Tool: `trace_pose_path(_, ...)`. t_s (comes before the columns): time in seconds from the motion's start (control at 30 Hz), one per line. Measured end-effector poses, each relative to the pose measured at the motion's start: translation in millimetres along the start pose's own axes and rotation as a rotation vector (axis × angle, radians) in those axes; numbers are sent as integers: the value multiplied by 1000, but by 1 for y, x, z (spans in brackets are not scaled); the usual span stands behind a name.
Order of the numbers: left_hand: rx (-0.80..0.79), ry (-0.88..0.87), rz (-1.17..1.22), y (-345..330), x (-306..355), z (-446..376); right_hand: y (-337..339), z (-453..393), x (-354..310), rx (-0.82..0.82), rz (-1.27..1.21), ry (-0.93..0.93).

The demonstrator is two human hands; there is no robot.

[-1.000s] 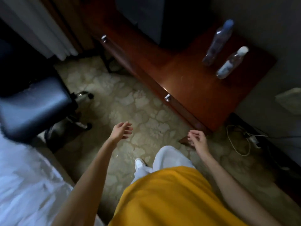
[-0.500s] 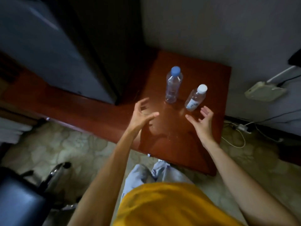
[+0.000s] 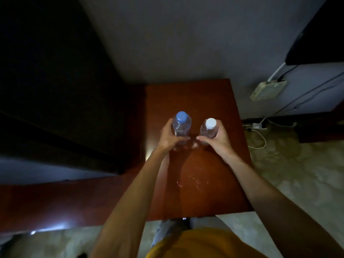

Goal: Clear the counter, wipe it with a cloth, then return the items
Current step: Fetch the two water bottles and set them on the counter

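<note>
- My hands, spread in the air half a second ago, are now wrapping the two bottles standing mid-counter (image 3: 214, 183).
- My left hand (image 3: 170, 137) is gripping the blue-capped bottle (image 3: 181, 125); my right hand (image 3: 216, 139) is gripping the white-capped bottle (image 3: 209, 130).
- Droplets (image 3: 191, 181) are glistening on the glossy red-brown wood nearer me.
- A dark cabinet (image 3: 65, 90) is looming left.

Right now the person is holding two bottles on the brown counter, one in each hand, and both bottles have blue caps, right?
Not quite. Only the bottle in the left hand has a blue cap; the right hand holds one with a white cap. The head view shows it. Both bottles are on the brown counter.
</note>
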State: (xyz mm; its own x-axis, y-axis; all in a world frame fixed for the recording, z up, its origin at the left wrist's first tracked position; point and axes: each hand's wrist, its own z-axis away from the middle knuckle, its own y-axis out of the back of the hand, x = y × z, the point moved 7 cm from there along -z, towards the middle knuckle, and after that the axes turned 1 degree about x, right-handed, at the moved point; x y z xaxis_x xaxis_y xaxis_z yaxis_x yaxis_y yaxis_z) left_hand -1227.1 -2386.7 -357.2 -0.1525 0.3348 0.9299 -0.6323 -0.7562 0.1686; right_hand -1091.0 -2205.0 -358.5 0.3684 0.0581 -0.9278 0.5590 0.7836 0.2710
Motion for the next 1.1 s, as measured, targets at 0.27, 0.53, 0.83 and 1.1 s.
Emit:
trace_pose_path(0.27,-48,56,37,-7,16,8,48,28,17,173,-125,-94)
trace_pose_path(0.53,-315,91,43,-118,32,39,172,114,66,475,-235,-254)
trace_pose_path(0.83,-672,55,-126,-357,56,107,329,287,181,888,-371,-344)
trace_pose_path(1.1,-838,89,-242,-609,58,183,495,398,289,1096,-486,-424)
